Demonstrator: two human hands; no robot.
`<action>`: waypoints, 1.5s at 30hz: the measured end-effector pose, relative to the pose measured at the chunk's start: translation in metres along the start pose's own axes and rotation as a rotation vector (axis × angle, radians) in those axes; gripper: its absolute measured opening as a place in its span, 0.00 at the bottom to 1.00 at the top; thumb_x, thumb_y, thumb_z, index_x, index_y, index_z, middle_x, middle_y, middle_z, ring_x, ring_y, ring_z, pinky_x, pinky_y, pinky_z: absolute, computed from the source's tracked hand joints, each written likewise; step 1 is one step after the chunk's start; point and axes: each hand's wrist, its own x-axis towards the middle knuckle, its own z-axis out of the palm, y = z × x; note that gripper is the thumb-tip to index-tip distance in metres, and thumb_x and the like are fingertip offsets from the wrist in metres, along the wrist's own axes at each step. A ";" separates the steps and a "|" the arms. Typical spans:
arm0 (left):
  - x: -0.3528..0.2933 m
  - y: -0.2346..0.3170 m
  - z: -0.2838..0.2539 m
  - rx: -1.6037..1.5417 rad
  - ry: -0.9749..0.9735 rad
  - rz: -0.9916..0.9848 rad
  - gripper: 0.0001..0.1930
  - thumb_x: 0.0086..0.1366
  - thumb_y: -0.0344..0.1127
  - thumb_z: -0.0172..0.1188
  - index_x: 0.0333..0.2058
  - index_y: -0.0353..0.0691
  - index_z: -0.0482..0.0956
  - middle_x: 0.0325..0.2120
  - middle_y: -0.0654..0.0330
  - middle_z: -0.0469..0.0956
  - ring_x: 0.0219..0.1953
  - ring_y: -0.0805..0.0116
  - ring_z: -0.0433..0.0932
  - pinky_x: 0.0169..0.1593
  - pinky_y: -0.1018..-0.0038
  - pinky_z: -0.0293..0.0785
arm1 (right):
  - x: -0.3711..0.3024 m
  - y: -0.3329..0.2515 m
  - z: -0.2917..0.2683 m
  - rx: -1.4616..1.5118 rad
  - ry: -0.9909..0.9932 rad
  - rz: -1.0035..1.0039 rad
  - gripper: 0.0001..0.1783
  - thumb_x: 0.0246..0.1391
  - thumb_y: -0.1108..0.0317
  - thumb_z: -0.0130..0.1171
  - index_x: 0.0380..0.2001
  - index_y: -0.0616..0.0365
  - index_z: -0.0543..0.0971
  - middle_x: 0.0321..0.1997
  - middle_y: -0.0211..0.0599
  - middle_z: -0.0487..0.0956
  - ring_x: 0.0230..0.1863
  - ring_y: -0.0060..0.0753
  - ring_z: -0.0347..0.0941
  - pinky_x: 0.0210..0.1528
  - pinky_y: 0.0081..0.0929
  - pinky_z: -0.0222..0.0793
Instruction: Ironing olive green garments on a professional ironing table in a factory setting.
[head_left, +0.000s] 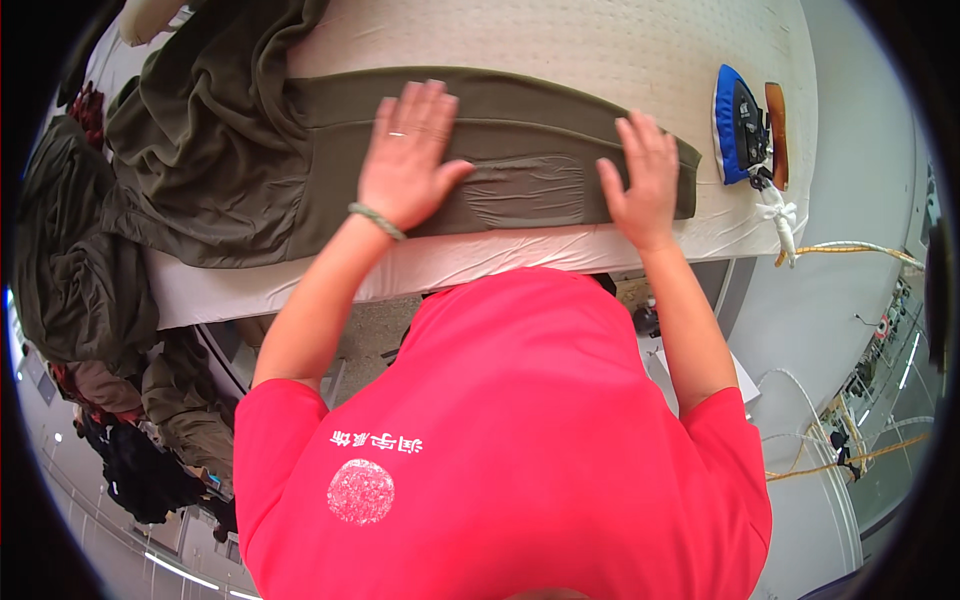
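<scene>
Clock directions are taken from the picture's centre, twelve at the top edge. The iron (748,120), at two o'clock, is sheathed along its rim by a blue cover (727,120); a brown bar (777,135) is seen just to its right, and a knotted white cloth (777,213) is tied below it. Yellow and white cords (855,247) are led off toward three o'clock.

On the red shirt (520,420), which fills the area around six o'clock, a short line of white characters (377,441) is printed at seven o'clock, seen upside down, with a mottled round emblem (361,492) just below it.

The left hand (410,160), at eleven o'clock, is laid flat with fingers nearly together and thumb spread; nothing is grasped. A ring (397,133) and a braided bracelet (377,220) are worn on this side. The right hand (645,180), at two o'clock, is likewise opened out, its thumb held apart, over the narrow end; nothing is gripped, and how firmly either palm is pressed cannot be told.

The dark olive garment (340,165) is spread across the white-covered table (560,30), its long section stretched from eleven to two o'clock and its folds bunched at ten. A crinkled patch (525,190) is shown between the hands. Further dark clothing (75,250) is heaped at nine to ten o'clock.
</scene>
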 end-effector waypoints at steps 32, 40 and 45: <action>0.031 0.128 0.043 0.175 0.023 -0.308 0.38 0.68 0.56 0.57 0.72 0.48 0.60 0.76 0.57 0.49 0.78 0.55 0.45 0.77 0.52 0.39 | -0.071 0.164 -0.027 1.137 -0.414 0.802 0.41 0.62 0.65 0.64 0.73 0.63 0.59 0.38 0.27 0.82 0.33 0.11 0.74 0.28 0.13 0.65; -0.035 0.168 0.046 0.051 0.011 -0.074 0.37 0.67 0.53 0.59 0.71 0.46 0.62 0.74 0.54 0.54 0.76 0.54 0.50 0.76 0.52 0.44 | -0.065 0.169 -0.022 1.215 -0.418 0.720 0.38 0.63 0.64 0.64 0.72 0.62 0.61 0.41 0.28 0.84 0.36 0.12 0.76 0.29 0.14 0.66; -0.056 0.185 0.039 -0.196 -0.039 -0.187 0.31 0.67 0.45 0.61 0.66 0.44 0.69 0.69 0.52 0.64 0.72 0.53 0.61 0.73 0.54 0.55 | -0.063 0.169 -0.032 1.148 -0.458 0.706 0.40 0.63 0.62 0.64 0.73 0.61 0.60 0.41 0.27 0.84 0.35 0.12 0.76 0.29 0.14 0.66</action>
